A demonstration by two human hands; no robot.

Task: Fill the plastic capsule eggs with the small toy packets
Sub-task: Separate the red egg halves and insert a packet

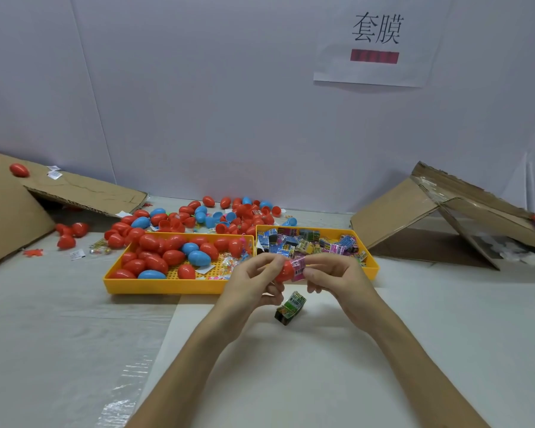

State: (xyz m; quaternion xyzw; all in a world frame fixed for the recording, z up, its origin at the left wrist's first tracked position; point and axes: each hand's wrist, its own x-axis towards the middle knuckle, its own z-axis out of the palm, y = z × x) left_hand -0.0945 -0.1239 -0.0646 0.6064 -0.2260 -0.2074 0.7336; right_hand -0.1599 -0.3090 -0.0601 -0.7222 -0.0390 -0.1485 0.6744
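Spreading across the view was a white table, flanked by a left cardboard sheet and a right cardboard sheet. Two yellow trays sat side by side. The left tray held red and blue capsule eggs, and the right tray held small toy packets. Just before them, the left hand gripped a red egg in curled fingers. The right hand pinched a pink packet against the egg's right end. A green packet lay on the table below the hands.

Pale partition wall with a taped paper sign — cardboard flaps lean either side on a white tabletop.
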